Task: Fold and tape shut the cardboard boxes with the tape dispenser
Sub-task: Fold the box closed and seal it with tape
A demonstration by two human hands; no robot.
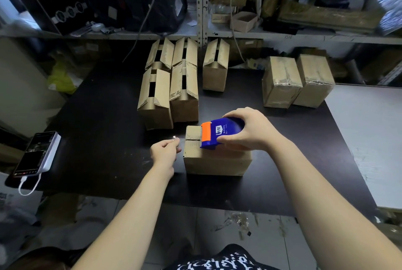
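A small cardboard box [214, 162] lies on the black table [104, 135] in front of me, flaps folded shut. My right hand [250, 130] grips a blue and orange tape dispenser [219, 132] that sits on the box's top, its orange end near the left edge. Just left of the box, my left hand [165, 150] pinches a small clear end of tape [175, 138] between thumb and fingers.
Several open-flapped boxes [169, 87] stand in a group behind the box. Two taped boxes [298, 81] sit at the back right. A phone on a power bank [37, 153] lies at the table's left edge. Cluttered shelves [202, 35] rise behind the table.
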